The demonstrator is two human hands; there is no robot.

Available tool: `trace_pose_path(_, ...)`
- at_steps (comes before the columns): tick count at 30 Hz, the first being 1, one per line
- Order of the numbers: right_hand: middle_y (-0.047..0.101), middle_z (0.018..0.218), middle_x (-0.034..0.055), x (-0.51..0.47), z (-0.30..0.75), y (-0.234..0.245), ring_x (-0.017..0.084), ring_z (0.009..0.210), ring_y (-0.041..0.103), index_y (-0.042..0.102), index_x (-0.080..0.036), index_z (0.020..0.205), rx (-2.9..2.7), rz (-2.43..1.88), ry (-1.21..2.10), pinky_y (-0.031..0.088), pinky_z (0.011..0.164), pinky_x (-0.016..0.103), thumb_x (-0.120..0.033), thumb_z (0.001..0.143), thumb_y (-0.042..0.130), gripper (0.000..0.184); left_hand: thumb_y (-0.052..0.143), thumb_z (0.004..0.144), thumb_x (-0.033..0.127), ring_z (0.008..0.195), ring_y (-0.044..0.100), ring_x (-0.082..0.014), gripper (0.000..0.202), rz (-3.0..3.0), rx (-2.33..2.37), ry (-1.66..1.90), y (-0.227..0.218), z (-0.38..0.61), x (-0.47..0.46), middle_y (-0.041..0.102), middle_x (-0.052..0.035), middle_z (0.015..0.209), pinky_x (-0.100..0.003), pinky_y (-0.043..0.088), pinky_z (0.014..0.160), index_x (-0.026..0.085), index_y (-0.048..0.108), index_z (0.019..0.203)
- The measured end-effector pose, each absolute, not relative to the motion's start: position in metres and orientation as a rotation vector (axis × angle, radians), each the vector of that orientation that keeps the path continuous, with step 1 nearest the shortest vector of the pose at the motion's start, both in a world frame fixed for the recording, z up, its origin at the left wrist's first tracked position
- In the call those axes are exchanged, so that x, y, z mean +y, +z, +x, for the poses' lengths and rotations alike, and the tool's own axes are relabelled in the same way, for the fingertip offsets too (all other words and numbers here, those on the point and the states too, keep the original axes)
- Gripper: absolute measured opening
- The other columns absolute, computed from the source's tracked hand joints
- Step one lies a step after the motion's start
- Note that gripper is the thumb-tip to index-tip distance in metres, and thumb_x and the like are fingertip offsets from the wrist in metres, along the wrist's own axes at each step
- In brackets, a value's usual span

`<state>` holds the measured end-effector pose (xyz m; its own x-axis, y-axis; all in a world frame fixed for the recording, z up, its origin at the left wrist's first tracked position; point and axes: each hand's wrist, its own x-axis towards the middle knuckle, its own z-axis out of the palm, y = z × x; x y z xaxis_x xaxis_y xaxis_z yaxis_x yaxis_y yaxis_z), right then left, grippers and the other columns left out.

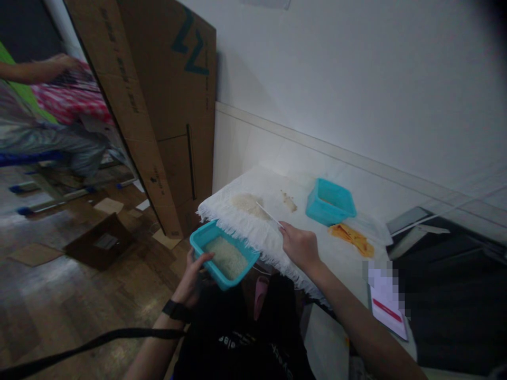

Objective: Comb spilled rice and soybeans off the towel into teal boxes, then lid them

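My left hand grips a teal plastic tub by its near left side, thumb over the rim. Pale grains that look like rice cover the tub's bottom. It is held just below the fringed edge of a white cloth on the table. In my right hand is a thin white stick, pinched near its lower end. The stick's far tip is at a spread pile of similar grains on the cloth; contact is unclear. A smaller patch of yellowish bits lies farther right.
Another teal tub stands at the table's back right, beside an orange cloth. A tablet-like screen lies near the right edge. A tall cardboard box rises at left. Beyond it, another person's arm shows.
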<state>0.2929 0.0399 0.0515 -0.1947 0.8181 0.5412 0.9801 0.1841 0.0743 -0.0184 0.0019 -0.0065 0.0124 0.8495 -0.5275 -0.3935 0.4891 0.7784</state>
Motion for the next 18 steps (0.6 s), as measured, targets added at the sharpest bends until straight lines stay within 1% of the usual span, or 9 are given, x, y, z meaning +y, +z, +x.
trace_pose_path(5, 0.085, 0.082, 0.0069, 0.020, 0.279, 0.047, 0.017, 0.061, 0.075, 0.084, -0.016, 0.115, -2.137, -1.477, -0.686, 0.041, 0.057, 0.027, -0.014, 0.101, 0.057, 0.031, 0.081, 0.086, 0.047, 0.097, 0.071, -0.0254, 0.085, 0.504, 1.173, 1.034, -0.012, -0.017, 0.001, 0.062, -0.0084, 0.137, -0.038, 0.062, 0.072, 0.043, 0.035, 0.157)
trace_pose_path(9, 0.084, 0.079, 0.0056, 0.012, 0.274, 0.047, 0.016, 0.059, 0.073, 0.084, -0.016, 0.113, -2.148, -1.353, -0.692, 0.043, 0.057, 0.026, -0.012, 0.100, 0.058, 0.030, 0.081, 0.086, 0.046, 0.099, 0.071, -0.0265, 0.084, 0.503, 1.173, 1.027, -0.012, -0.017, 0.001, 0.062, -0.0077, 0.132, -0.040, 0.062, 0.074, 0.043, 0.036, 0.156)
trace_pose_path(11, 0.084, 0.081, 0.0061, 0.012, 0.279, 0.050, 0.015, 0.059, 0.074, 0.084, -0.015, 0.114, -2.130, -1.331, -0.691, 0.044, 0.057, 0.026, -0.012, 0.100, 0.058, 0.029, 0.081, 0.086, 0.047, 0.098, 0.071, -0.0266, 0.083, 0.502, 1.180, 1.023, -0.011, -0.017, 0.000, 0.063, -0.0079, 0.131, -0.040, 0.062, 0.074, 0.042, 0.036, 0.156)
trace_pose_path(14, 0.086, 0.086, 0.0075, 0.013, 0.293, 0.055, 0.015, 0.061, 0.075, 0.084, -0.015, 0.115, -2.047, -1.373, -0.705, 0.046, 0.059, 0.024, -0.016, 0.103, 0.059, 0.027, 0.082, 0.085, 0.047, 0.099, 0.070, -0.0258, 0.083, 0.502, 1.178, 1.028, -0.010, -0.016, -0.001, 0.062, -0.0082, 0.136, -0.040, 0.063, 0.075, 0.042, 0.038, 0.155)
trace_pose_path(18, 0.086, 0.086, 0.0077, 0.008, 0.307, 0.061, 0.015, 0.057, 0.073, 0.083, -0.014, 0.117, -2.013, -1.393, -0.770, 0.046, 0.056, 0.026, -0.018, 0.106, 0.058, 0.028, 0.084, 0.083, 0.047, 0.097, 0.071, -0.0243, 0.084, 0.494, 1.173, 1.041, -0.011, -0.012, -0.003, 0.062, -0.0071, 0.137, -0.039, 0.062, 0.076, 0.042, 0.039, 0.153)
